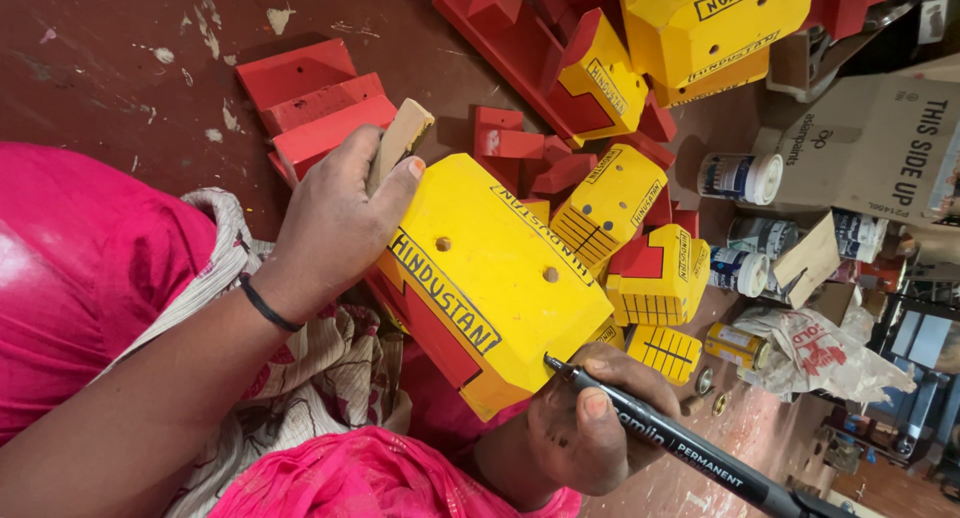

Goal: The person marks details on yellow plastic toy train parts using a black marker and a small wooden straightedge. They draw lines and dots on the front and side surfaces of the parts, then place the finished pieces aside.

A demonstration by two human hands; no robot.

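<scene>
- Under the left hand (pixel 335 218) lies a big yellow block (pixel 490 278), gripped at its top edge beside a tan piece (pixel 400 138).
- Right hand (pixel 590 418) grasps a black pen (pixel 680 443), tip touching the block's lower edge.
- Black lettering is already on; the edge looks unfinished.
- Painted blocks (pixel 630 228) lie past the pen hand.
- Pen's back end is cut off.

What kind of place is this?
Probably a small toy-painting workshop, worked on the floor: red and yellow wooden pieces lie heaped, small paint tins stand beside a cardboard box, and the right hand marks one with a black marker.
</scene>
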